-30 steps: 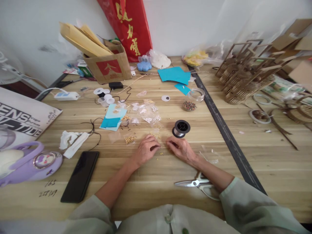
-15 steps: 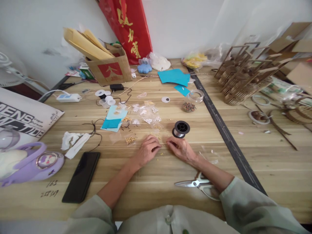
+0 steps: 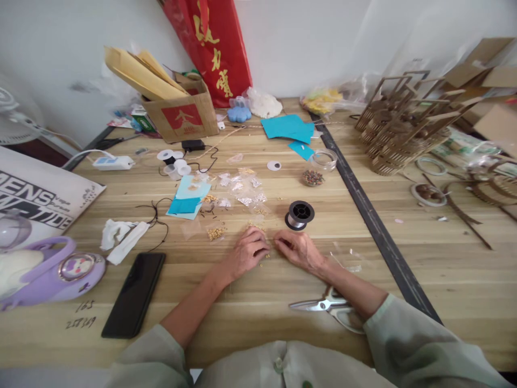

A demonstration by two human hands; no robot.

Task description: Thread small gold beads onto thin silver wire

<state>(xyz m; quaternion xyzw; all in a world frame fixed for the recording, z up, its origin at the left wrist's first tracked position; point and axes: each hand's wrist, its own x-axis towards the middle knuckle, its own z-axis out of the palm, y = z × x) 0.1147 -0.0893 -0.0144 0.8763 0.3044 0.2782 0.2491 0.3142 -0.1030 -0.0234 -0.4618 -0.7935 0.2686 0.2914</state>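
Observation:
My left hand (image 3: 250,249) is closed in a pinch over the table's middle; whatever its fingertips hold is too small to make out. Just across from it, my right hand (image 3: 296,249) pinches too, its fingertips close to the left ones, and what they grip cannot be made out. A few tiny gold beads (image 3: 267,256) lie below the fingertips. Beyond the right hand stands a black spool of clear line (image 3: 299,214). Left of my left hand is a small heap of gold beads (image 3: 216,233). Scissors (image 3: 323,305) lie partly beneath my right forearm.
A black phone (image 3: 134,295) and white tissue (image 3: 128,241) lie to the left. Small bags of silver pieces (image 3: 246,191) and blue packets (image 3: 184,205) lie farther back. A bowl of mixed beads (image 3: 313,178) sits behind the spool. Woven baskets (image 3: 396,134) stand at right.
My left hand has shifted slightly right and turned a little, and my right fingertips have moved slightly left, narrowing the gap. The spool and scissors stay put.

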